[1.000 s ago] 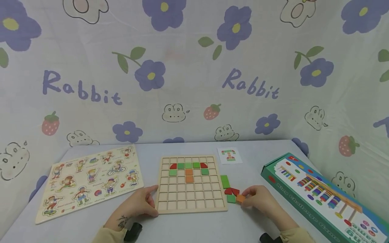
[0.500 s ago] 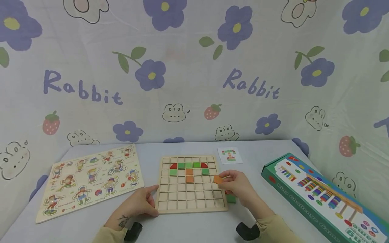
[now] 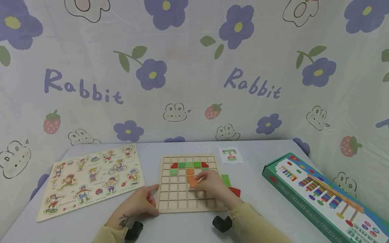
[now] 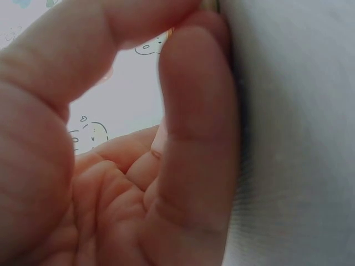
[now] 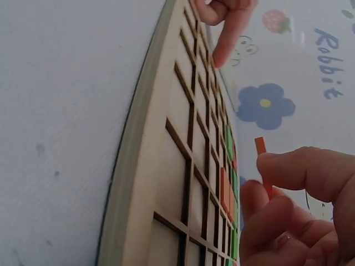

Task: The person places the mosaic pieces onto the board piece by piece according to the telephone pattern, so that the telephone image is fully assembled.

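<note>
My right hand (image 3: pixel 210 183) pinches a small orange square tile (image 3: pixel 192 183) between thumb and fingers. It is over the wooden grid board (image 3: pixel 194 212), just below two orange tiles set in the middle column. In the right wrist view the held orange tile (image 5: pixel 260 146) is tilted and raised above the grid. A row of green tiles with red quarter-round ends lies near the board's top, with a green tile (image 3: pixel 174 172) under its left end. My left hand (image 3: pixel 138 202) rests its thumb and index finger, spread apart, against the board's left edge.
Loose green (image 3: pixel 226 180) and red tiles (image 3: pixel 235 192) lie right of the board, partly behind my right arm. A pattern card (image 3: pixel 231 155) lies at the back. A picture puzzle board (image 3: pixel 94 179) is at left, a green game box (image 3: pixel 310 192) at right.
My right hand has carried the orange tile from the loose pile leftward, across the board's right edge, to the middle column. The left hand has stayed at the board's edge.
</note>
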`<state>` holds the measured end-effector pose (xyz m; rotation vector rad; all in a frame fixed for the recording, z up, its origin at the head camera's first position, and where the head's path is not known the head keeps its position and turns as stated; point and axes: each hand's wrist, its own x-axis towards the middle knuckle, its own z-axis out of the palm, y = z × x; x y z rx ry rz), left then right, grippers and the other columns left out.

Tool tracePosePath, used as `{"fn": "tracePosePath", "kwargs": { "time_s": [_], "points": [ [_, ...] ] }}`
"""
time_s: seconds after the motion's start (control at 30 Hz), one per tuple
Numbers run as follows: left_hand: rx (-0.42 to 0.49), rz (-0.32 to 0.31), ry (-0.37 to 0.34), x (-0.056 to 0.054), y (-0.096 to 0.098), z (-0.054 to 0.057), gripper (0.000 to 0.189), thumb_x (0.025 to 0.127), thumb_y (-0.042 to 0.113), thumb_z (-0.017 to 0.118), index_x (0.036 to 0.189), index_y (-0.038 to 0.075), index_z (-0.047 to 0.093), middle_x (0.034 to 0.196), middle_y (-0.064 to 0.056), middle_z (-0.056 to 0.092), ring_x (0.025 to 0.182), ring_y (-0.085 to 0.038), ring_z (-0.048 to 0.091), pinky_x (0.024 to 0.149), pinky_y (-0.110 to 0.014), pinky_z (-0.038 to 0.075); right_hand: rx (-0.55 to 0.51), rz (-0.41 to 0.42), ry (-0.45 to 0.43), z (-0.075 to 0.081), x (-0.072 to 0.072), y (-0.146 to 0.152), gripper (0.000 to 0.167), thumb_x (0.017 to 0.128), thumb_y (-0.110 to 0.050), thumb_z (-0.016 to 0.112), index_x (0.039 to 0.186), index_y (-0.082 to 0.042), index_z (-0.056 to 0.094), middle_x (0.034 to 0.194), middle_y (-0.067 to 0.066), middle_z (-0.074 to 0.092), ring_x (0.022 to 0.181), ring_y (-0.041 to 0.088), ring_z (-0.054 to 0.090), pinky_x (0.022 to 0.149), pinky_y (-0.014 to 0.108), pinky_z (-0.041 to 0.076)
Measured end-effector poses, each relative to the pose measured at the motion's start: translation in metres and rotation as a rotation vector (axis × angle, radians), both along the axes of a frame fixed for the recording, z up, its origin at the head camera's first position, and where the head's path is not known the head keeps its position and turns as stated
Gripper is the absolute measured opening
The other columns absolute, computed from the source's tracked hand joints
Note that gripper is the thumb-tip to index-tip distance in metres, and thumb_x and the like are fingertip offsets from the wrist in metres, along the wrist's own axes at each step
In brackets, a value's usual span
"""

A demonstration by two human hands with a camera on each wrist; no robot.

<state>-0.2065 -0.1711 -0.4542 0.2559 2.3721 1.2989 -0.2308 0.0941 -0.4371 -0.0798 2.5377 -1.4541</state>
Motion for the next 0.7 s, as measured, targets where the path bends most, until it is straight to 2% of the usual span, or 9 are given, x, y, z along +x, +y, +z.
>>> {"fn": "tracePosePath", "kwargs": {
  "time_s": [0.13,0.33,0.7],
  "points": [
    [0.004,0.001,0.000,-0.001,0.000,0.000,0.093,0.059,-0.002,0.079,0.140,-0.005,0.033,0.065,-0.004,0.056,0.053,-0.012,0.048,0.050,-0.025,0.040,0.074,-0.020,0.017,-0.004,-0.003,-0.006,0.026,0.068,-0.004,0.072,0.094,-0.005,0.066,0.079,0.005,0.058,0.059,0.014,0.047,0.051,0.026,0.041],
    [0.012,0.003,-0.003,-0.002,0.002,-0.001,0.094,0.058,-0.003,0.079,0.140,-0.005,0.033,0.064,-0.003,0.056,0.052,-0.011,0.048,0.050,-0.025,0.040,0.187,-0.035,0.010,-0.004,-0.006,-0.012,0.024,0.070,-0.006,0.073,0.093,-0.008,0.067,0.084,0.005,0.058,0.068,0.019,0.048,0.056,0.028,0.040],
    [0.019,0.004,-0.008,0.000,0.001,-0.001,0.094,0.059,-0.003,0.079,0.140,-0.006,0.033,0.064,-0.003,0.055,0.053,-0.011,0.047,0.050,-0.025,0.039,0.231,-0.075,-0.013,-0.007,-0.003,-0.021,0.023,0.069,-0.006,0.073,0.091,-0.010,0.068,0.087,0.003,0.056,0.075,0.020,0.049,0.058,0.029,0.040]
  ]
}}
